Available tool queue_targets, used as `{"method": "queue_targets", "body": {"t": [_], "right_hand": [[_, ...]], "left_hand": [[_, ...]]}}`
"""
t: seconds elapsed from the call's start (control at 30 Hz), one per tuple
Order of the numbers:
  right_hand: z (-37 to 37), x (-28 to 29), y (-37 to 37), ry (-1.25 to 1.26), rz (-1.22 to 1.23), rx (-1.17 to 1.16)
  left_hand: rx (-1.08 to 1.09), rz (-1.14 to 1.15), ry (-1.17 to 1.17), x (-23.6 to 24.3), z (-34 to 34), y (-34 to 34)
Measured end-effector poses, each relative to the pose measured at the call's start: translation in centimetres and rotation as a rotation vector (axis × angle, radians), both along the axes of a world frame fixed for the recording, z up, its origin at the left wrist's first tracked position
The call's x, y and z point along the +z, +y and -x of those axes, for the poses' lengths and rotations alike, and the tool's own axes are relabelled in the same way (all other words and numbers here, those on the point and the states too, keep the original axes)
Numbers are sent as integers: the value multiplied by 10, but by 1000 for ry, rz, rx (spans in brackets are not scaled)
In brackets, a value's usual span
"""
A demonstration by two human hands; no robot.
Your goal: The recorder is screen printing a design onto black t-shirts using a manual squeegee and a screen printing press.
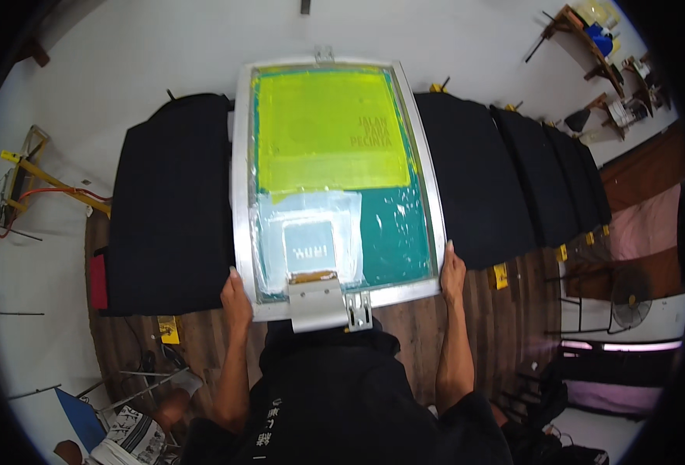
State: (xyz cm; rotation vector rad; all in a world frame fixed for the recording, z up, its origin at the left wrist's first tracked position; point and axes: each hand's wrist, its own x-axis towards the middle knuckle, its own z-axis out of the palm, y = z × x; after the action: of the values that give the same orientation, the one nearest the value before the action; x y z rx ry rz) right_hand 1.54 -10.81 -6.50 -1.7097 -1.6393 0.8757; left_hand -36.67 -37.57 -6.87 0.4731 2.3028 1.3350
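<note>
As the person faces a metal-framed screen [338, 167], both grips are on the near part of its long sides. Left grip [237, 301]: pinching the frame's left rail, thumb up on the rail, other fingers mostly out of sight. Right grip [453, 277]: pinching the right rail, thumb pointing up along it, fingers curled at the outer edge. So the screen sits between the two grips and reaches well out ahead of them. From where I'm standing, can't tell if it's resting on anything.

Ahead of both grips, far half of the mesh: bright yellow-green patch [331, 116], brownish lettering [372, 132] toward its right side. Mesh below that is teal on the right. Just right of the left grip: pale patch [311, 211] with a smaller outlined rectangle in it. Between the grips, across the near rail: grey metal plate [317, 306], brown along its upper edge. Slotted metal bracket [359, 310] just beside it, nearer the person.

Left of the left grip: wide black panel [168, 209], yellow clamp [169, 329] lower down. Right of the right grip: row of black panels [474, 182], overlapping from here, plus a second yellow clamp [500, 276] near that grip. Well right: round fan [631, 302]. Below both grips: wood-plank floor [416, 341].
</note>
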Motion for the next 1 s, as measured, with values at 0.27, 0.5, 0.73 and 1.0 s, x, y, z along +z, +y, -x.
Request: {"method": "queue_targets", "body": {"t": [0.27,0.5,0.73,1.0], "right_hand": [[-11,-25,2,-39,35,-7],[-8,-31,7,-8,50,-20],[-9,-42,17,-130,-28,56],[88,95,-60,-327,-220,740]], "left_hand": [[-9,74,29,-17,-5,-3],[33,39,166,-24,-9,-2],[4,21,81,-26,-7,1],[-207,122,439,53,-43,-3]]}}
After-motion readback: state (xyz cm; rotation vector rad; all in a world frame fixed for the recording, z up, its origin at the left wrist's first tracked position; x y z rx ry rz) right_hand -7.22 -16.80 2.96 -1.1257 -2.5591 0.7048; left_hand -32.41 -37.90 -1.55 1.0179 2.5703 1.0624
